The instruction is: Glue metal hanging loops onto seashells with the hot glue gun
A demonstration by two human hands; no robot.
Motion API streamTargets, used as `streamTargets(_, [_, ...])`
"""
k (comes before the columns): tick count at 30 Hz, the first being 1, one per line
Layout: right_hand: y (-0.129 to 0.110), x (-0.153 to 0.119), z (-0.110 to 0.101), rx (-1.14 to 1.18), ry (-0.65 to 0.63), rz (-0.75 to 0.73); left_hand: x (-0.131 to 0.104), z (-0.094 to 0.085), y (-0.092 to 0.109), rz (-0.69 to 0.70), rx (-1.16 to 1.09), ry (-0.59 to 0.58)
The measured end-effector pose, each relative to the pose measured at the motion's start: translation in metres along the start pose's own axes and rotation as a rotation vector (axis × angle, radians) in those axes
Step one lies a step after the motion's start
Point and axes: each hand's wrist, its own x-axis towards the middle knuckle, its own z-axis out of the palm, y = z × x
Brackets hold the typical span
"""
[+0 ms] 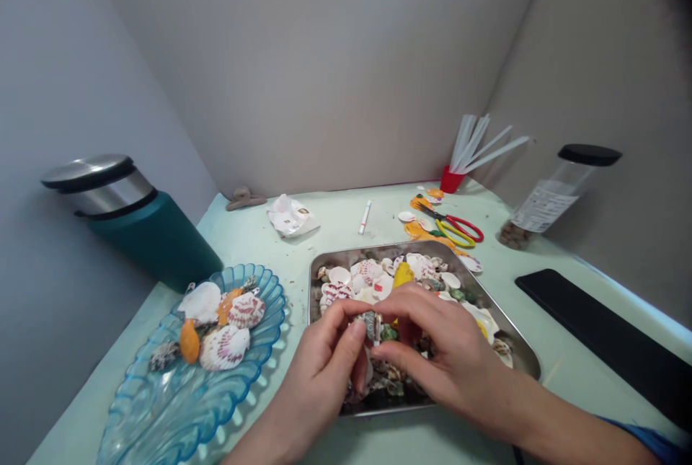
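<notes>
Over the metal tray (519,357), my left hand (318,357) pinches a small grey, rough seashell (369,322) between thumb and fingers. My right hand (451,342) meets it from the other side, thumb and forefinger closed on a small shiny, whitish piece (377,334) against the shell. The kind of this piece is too small to make out. Beneath both hands the tray is filled with mixed seashells (367,272), some green pieces and a yellow piece (403,275). My hands hide part of the tray's contents.
A blue scalloped dish (167,407) holding several shells stands at left, beside a teal bottle (156,234). Behind the tray lie crumpled white packaging (292,217), a marker (365,218) and red-yellow-handled scissors (454,228). A red cup (452,179) with white sticks, a jar (546,198) and a black slab (600,328) are right.
</notes>
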Motion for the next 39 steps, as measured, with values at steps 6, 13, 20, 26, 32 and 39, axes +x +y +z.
streamTargets(6, [-0.0001,-0.0010,0.0002,-0.012,-0.048,0.075,-0.0007,-0.0001,0.0006,0.003,0.026,0.011])
streamTargets(13, [0.0013,-0.0024,0.0006,-0.008,-0.058,0.089,0.0006,0.0003,-0.0036,0.015,0.065,0.042])
streamTargets(20, [0.0037,-0.0018,0.0000,-0.003,-0.031,0.033,0.0008,-0.0003,-0.0010,-0.009,0.048,-0.002])
streamTargets(26, [0.0043,-0.0032,0.0013,-0.045,-0.030,-0.018,-0.0006,-0.0002,0.0032,-0.038,-0.009,-0.003])
streamTargets(32, [0.0029,-0.0011,0.0009,0.009,0.008,0.041,0.0002,-0.0001,0.0013,-0.031,-0.059,0.022])
streamTargets(39, [0.0002,0.0040,-0.0039,0.039,0.018,0.067,0.0020,-0.0016,-0.0011,-0.022,-0.045,0.017])
